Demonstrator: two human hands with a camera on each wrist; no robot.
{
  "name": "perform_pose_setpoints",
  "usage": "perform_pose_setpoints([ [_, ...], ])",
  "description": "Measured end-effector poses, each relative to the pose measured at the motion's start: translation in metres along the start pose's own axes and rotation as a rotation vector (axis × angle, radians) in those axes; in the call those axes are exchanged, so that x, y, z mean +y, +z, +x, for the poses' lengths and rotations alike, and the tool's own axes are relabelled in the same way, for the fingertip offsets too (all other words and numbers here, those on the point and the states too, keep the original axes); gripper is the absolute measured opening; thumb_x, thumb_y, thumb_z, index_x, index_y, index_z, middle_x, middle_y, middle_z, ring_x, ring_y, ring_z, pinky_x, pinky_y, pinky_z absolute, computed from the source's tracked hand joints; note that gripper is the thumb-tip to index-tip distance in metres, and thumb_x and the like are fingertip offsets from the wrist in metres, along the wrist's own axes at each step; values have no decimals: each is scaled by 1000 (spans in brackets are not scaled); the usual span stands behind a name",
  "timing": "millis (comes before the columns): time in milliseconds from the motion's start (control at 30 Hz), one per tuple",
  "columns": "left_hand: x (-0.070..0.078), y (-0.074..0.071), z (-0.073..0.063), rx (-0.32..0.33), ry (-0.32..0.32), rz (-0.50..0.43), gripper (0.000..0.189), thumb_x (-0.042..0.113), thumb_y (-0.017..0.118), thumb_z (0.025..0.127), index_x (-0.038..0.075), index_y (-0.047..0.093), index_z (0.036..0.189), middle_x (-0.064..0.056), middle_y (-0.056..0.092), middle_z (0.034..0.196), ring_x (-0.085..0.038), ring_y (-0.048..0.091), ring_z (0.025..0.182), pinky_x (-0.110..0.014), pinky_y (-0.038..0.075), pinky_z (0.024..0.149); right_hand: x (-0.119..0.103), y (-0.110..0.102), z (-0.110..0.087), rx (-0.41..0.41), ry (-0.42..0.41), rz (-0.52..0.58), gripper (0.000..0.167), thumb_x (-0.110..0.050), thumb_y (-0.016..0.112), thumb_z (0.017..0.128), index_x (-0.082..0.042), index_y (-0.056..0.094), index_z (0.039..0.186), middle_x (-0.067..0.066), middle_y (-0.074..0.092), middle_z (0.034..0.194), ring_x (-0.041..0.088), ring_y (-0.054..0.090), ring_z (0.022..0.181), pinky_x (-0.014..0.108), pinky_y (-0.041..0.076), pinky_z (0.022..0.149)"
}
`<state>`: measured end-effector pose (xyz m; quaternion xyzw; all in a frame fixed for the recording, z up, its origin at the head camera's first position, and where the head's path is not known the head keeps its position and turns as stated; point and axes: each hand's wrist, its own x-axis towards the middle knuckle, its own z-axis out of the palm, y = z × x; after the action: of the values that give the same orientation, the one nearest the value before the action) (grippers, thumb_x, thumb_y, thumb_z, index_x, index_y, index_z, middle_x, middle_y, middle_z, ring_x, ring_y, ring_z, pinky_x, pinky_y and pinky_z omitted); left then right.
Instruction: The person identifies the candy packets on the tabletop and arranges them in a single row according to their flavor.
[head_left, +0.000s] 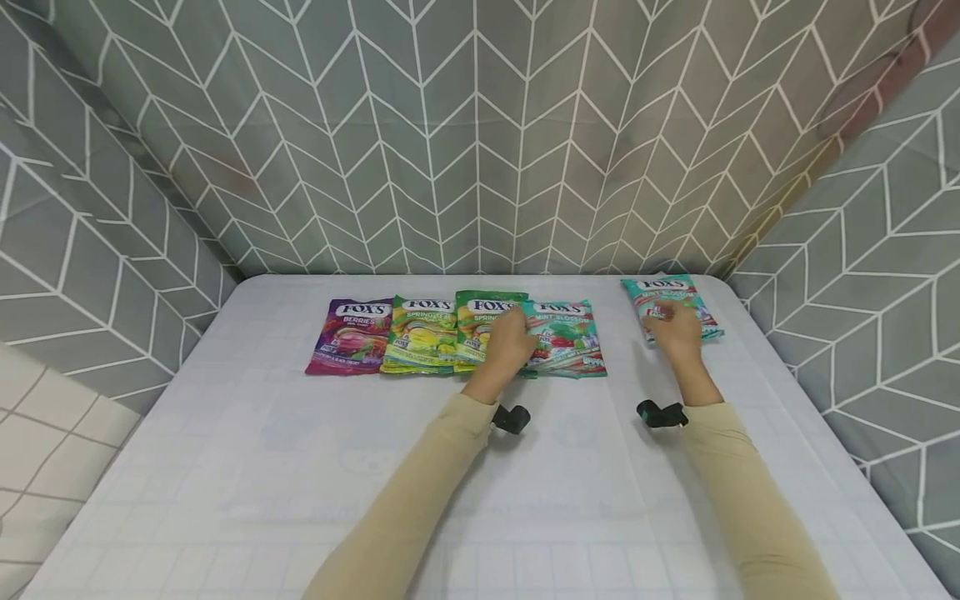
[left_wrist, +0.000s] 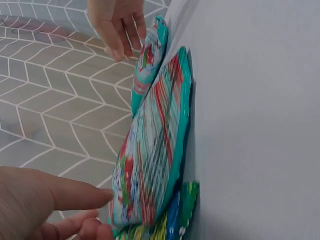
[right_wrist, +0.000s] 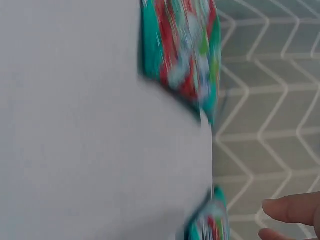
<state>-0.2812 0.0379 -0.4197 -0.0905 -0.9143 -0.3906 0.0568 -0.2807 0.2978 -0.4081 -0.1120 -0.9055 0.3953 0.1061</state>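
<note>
My left hand [head_left: 510,340] is over the seam between a green-and-yellow Fox's Spring Tea candy bag [head_left: 472,337] and a teal Fox's Mint Blossom candy bag [head_left: 567,340]. In the left wrist view its extended finger [left_wrist: 82,196] reaches the near end of the teal bag [left_wrist: 150,145]; whether it touches is unclear. My right hand [head_left: 678,327] hovers at a second Mint Blossom bag [head_left: 663,292] near the far right corner. Loose fingers hang beside that bag in the left wrist view, and the right wrist view shows fingertips [right_wrist: 285,207] apart from the bag [right_wrist: 212,222].
Left of the hands, another Spring Tea bag [head_left: 418,337] and a purple Berries bag [head_left: 351,337] continue the row, edges close or overlapping. All lie on a white-covered table [head_left: 300,467]. Grey chevron-patterned curtains [head_left: 480,150] stand behind and at both sides.
</note>
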Motion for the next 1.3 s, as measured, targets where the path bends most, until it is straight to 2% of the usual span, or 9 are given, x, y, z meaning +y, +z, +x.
perform_pose_setpoints([
  [167,13,11,5,1,68,-98,22,1,65,88,-5,63,109,-15,63,99,-20,56,74,-28,48,68,27,-27,19,68,156,-71,61,-17,53,96,16,30,142,40,31,139,53,30,130,59,26,105],
  [333,30,26,10,-62,80,-178,22,5,61,92,-4,62,112,-16,65,103,-21,61,78,-29,50,71,49,-40,32,-23,238,-134,69,-28,41,100,22,16,141,43,23,143,54,23,133,56,22,109],
  [433,39,36,10,-121,56,-198,23,10,58,95,-2,62,115,-13,66,105,-18,61,87,-28,49,72,55,-40,33,-61,233,-155,69,-31,36,101,24,19,139,42,25,142,53,24,133,52,22,110],
  [567,49,46,9,-204,31,-234,28,10,54,97,-1,61,122,-16,67,100,-16,53,67,-27,44,61,57,-38,32,-77,233,-146,64,-27,41,100,24,28,136,40,33,139,51,32,130,52,27,108],
  [667,55,53,7,-226,38,-199,30,12,55,98,0,61,124,-15,67,105,-14,53,67,-25,44,61,57,-38,29,-134,256,-72,61,-22,47,98,24,32,135,39,38,136,46,40,123,49,34,103],
  [867,67,69,7,-259,80,-96,32,12,55,97,-2,60,126,-11,63,124,-18,61,107,-24,48,84,56,-46,23,-250,321,109,61,-14,57,93,24,33,134,31,42,128,30,44,103,35,44,85],
  [1100,78,86,7,-303,-7,-84,38,13,50,99,-3,54,134,-12,57,133,-20,54,121,-26,45,94,49,-56,15,-407,380,180,67,-10,61,90,21,26,138,24,41,126,29,43,108,42,37,102],
  [1200,80,91,6,-304,-56,-162,39,11,46,101,-5,50,137,-15,60,126,-15,63,92,-23,49,77,46,-56,13,-425,375,186,67,-8,62,90,20,26,138,22,42,124,29,43,108,43,36,102],
  [1300,80,94,6,-298,-69,-229,37,7,43,101,-7,51,135,-19,63,104,-12,45,55,-22,40,55,43,-56,10,-418,376,222,62,-5,63,88,19,32,135,18,45,119,24,45,103,39,40,99],
])
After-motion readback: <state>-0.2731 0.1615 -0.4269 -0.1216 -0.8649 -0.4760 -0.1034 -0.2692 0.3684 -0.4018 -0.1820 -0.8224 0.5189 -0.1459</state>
